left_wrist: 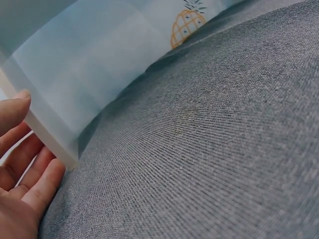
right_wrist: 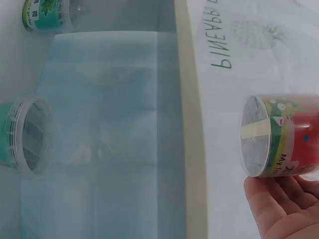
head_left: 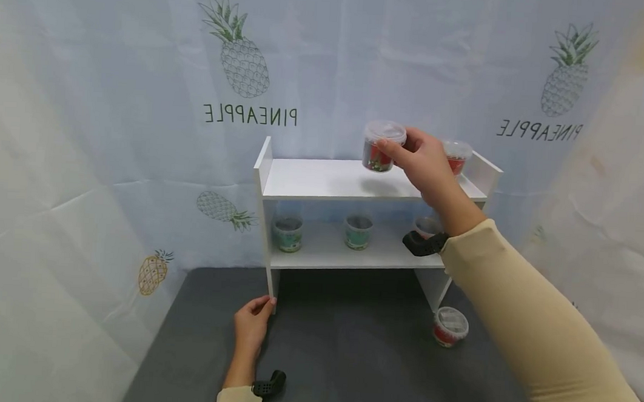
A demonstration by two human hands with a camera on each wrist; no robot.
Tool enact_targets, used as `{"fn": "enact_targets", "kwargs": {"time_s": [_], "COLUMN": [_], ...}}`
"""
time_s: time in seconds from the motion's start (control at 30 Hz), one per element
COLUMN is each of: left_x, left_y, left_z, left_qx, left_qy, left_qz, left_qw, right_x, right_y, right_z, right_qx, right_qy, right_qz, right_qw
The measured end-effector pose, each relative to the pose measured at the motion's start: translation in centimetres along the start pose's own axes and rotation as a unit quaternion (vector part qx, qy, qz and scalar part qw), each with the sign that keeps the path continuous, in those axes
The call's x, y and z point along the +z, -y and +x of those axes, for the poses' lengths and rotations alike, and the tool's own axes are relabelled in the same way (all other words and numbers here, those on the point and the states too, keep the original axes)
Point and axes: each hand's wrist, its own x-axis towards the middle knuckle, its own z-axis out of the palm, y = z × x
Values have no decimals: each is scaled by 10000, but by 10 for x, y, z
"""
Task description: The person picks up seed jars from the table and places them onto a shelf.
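Note:
My right hand (head_left: 424, 167) grips a clear lidded plastic tub (head_left: 378, 154) with a red and green label, held above the top board of a white two-tier shelf (head_left: 323, 180). The right wrist view shows the tub (right_wrist: 291, 134) with its clear base toward the shelf's interior and a strip of tape across it. Low at the shelf's left side, my left hand (head_left: 251, 323) pinches the foot of the side panel. In the left wrist view, thumb and fingers lie on either side of that panel (left_wrist: 47, 137).
Another red-labelled tub (head_left: 458, 155) stands at the top board's right end, partly behind my hand. Below are two green-labelled tubs (head_left: 288, 235) and a partly hidden one (head_left: 427, 225). A red-labelled tub (head_left: 450, 327) sits on the dark grey tabletop (head_left: 346, 360) by the right leg.

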Motion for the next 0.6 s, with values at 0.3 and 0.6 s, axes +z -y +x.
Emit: {"fn": "enact_targets", "kwargs": {"time_s": [0.3,0.6], "left_x": [4,1], "left_y": [1,-1], "left_z": [1,5], "left_qx": [-26,-118], "left_qy": [86,65], "left_qz": [-32,-110], "left_qw": [10000,9998], "right_x": [12,19], "right_y": [-26,-25], "right_z": [20,23], "right_qx": [867,906], "right_qy": [124,135], "right_qz": [-1083,-1186], "right_qw": [9903,9887]}}
